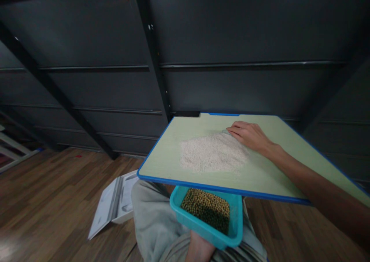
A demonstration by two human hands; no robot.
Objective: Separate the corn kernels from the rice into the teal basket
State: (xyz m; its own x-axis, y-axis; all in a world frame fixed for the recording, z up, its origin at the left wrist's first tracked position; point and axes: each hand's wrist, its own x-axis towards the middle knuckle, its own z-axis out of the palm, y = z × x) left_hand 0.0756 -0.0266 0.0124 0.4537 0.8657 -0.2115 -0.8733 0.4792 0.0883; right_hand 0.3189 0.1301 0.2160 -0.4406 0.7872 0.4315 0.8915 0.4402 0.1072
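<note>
Fingers pressed together, my right hand (245, 134) is closed on a small, pale bluish, clear-looking piece (226, 131) at the far edge of a thin layer of whitish grains (214, 152). The grains lie spread over the middle of a pale green board (156, 159) with a blue rim. Below the board's near edge is a turquoise basket (199, 224), partly under it, containing tan and dark green beans (209, 207). Bare skin, seemingly my left hand or wrist (200, 248), shows beneath the basket; its fingers are hidden.
A black block (187, 114) and a blue strip (224, 114) sit at the board's far edge. Dark metal panels (248, 26) rise behind it. An open white box (117, 200) lies on the wooden floor (58, 192), left of my legs (153, 215).
</note>
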